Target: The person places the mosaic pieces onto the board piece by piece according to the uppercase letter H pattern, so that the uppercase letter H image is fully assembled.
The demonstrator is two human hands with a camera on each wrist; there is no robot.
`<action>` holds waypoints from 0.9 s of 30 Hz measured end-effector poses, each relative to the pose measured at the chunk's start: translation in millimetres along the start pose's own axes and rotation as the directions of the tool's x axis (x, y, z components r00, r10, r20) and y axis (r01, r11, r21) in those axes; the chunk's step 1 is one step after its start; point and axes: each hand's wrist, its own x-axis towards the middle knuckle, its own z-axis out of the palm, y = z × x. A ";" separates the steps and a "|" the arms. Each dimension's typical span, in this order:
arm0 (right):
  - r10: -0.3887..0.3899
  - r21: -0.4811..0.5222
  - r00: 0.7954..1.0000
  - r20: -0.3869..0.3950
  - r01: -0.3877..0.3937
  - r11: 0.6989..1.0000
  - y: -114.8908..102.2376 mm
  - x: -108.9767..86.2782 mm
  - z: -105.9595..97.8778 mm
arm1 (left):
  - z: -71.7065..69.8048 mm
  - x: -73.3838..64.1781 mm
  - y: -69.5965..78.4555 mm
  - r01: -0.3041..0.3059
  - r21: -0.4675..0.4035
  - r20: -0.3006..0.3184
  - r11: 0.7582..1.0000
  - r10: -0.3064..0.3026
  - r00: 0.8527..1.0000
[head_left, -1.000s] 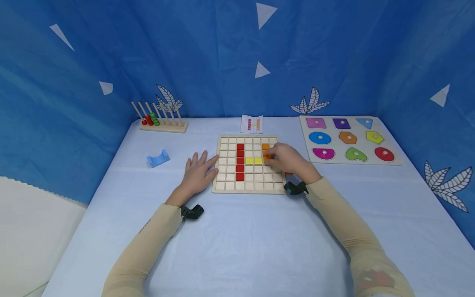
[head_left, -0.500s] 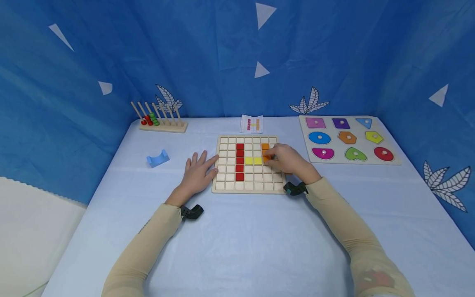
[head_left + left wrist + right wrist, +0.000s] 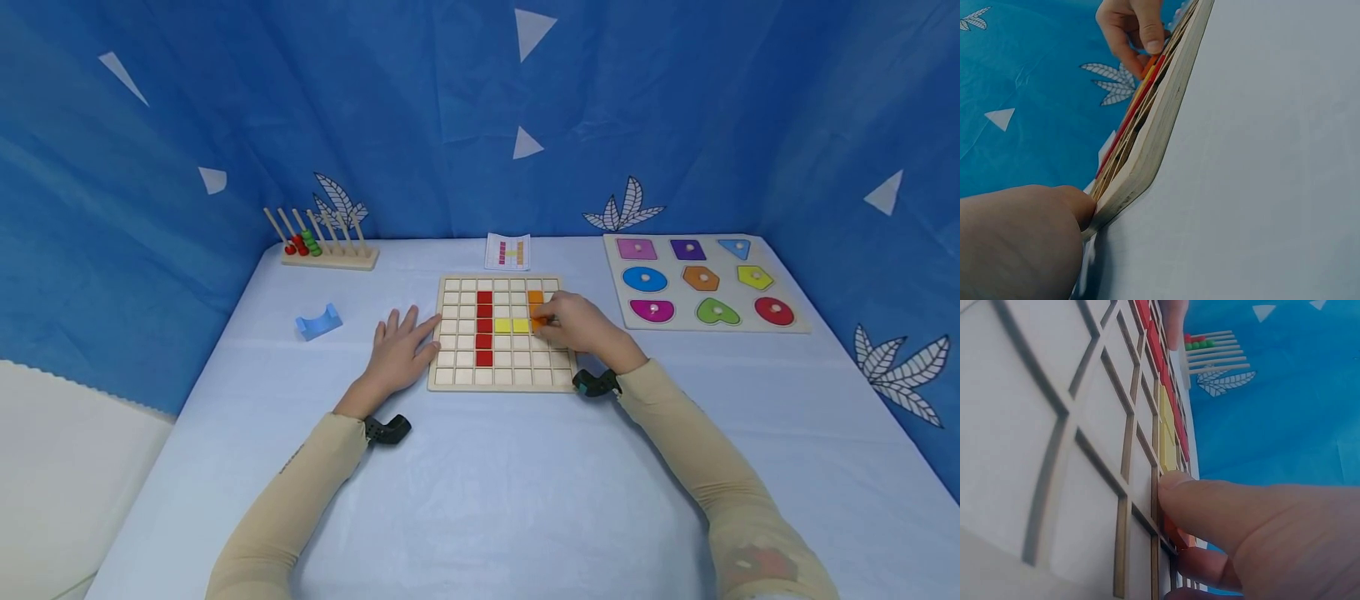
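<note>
A wooden grid board [image 3: 502, 387] lies on the table, with a column of red square tiles [image 3: 484, 325] and two yellow tiles [image 3: 512, 326] in its cells. Orange tiles [image 3: 536, 297] stand in a column to the right of the yellow ones. My right hand [image 3: 581, 323] is over the board's right side. Its thumb and finger pinch an orange tile [image 3: 1175, 534] at the end of the yellow row, as the right wrist view shows. My left hand [image 3: 397, 354] lies with fingers spread, thumb and index fingertip touching the board's left edge.
Behind the board is a pattern card [image 3: 507, 252]. A bead-peg stand [image 3: 330, 260] is at the back left, with a blue curved block [image 3: 319, 322] in front of it. At the back right lies a shape puzzle board [image 3: 720, 329]. Blue cloth [image 3: 450, 125] hangs behind the table.
</note>
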 end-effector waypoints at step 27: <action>0.016 -0.009 1.000 -0.026 -0.017 1.000 1.1 -2.5 0.9 | 1.4 1.9 -1.9 0.007 0.011 0.005 1.000 -0.007 1.000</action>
